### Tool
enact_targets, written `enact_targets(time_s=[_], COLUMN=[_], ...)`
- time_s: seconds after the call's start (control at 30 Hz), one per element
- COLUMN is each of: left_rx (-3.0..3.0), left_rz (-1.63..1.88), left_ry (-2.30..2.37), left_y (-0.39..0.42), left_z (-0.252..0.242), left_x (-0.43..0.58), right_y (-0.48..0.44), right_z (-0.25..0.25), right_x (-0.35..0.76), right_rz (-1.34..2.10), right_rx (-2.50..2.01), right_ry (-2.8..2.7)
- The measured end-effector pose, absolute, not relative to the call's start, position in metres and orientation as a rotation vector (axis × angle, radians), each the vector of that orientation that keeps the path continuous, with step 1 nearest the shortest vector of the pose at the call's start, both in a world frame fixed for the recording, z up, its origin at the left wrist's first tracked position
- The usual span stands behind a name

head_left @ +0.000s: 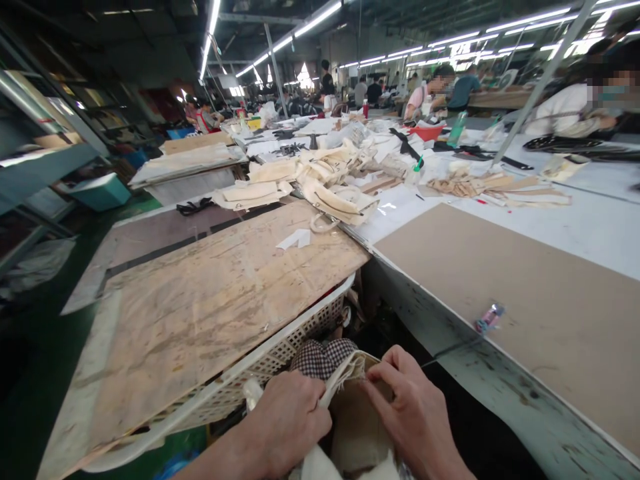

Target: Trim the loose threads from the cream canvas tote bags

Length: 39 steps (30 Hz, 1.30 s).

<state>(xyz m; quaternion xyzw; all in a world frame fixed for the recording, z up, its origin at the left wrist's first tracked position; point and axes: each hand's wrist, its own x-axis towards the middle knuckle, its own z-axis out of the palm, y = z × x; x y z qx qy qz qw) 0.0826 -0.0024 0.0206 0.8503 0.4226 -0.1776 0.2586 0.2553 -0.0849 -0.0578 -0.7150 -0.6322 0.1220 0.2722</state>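
Observation:
Low in the head view, a cream fabric piece (357, 427) with a frayed edge and a tan inner side hangs between my two hands. My left hand (290, 420) is closed around its left edge. With thumb and fingers pinched, my right hand (407, 400) grips the upper right edge near the loose threads. Just behind the fabric shows a black-and-white checked cloth (323, 358); what it belongs to is partly hidden. The lower part of the fabric runs out of the picture.
Left of my hands stands a white plastic basket (280, 353) beside a worn wooden board (225, 287). A brown sheet (525, 300) covers the table on the right, with a small pink object (489, 319) at its edge. Cream fabric pieces (320, 177) lie heaped ahead. Several people work farther back.

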Motion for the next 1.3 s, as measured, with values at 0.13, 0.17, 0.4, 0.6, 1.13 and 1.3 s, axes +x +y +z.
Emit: enact_targets(time_s=[0.13, 0.17, 0.4, 0.6, 1.13, 1.3], left_rx=[2.260, 2.248, 2.220, 2.248, 2.478, 2.534], left_rz=[-0.438, -0.419, -0.377, -0.429, 0.058, 0.001], left_ry=[1.141, 1.135, 1.157, 1.162, 0.587, 0.480], left_y=[-0.001, 0.000, 0.001, 0.000, 0.047, 0.053], left_z=[0.015, 0.013, 0.008, 0.005, -0.003, -0.008], left_x=[0.077, 0.076, 0.072, 0.068, 0.120, 0.120], right_y=[-0.083, -0.082, -0.076, -0.074, -0.071, -0.073], right_z=[-0.068, -0.070, -0.069, -0.071, -0.078, -0.076], right_x=[0.257, 0.258, 0.256, 0.252, 0.251, 0.255], right_rz=[0.284, 0.291, 0.421, 0.462, 0.458, 0.477], right_rx=[-1.863, -1.848, -1.752, -1.704, -1.531, -1.561], right_ry=[-1.577, -1.538, -1.410, -1.351, -1.423, -1.423])
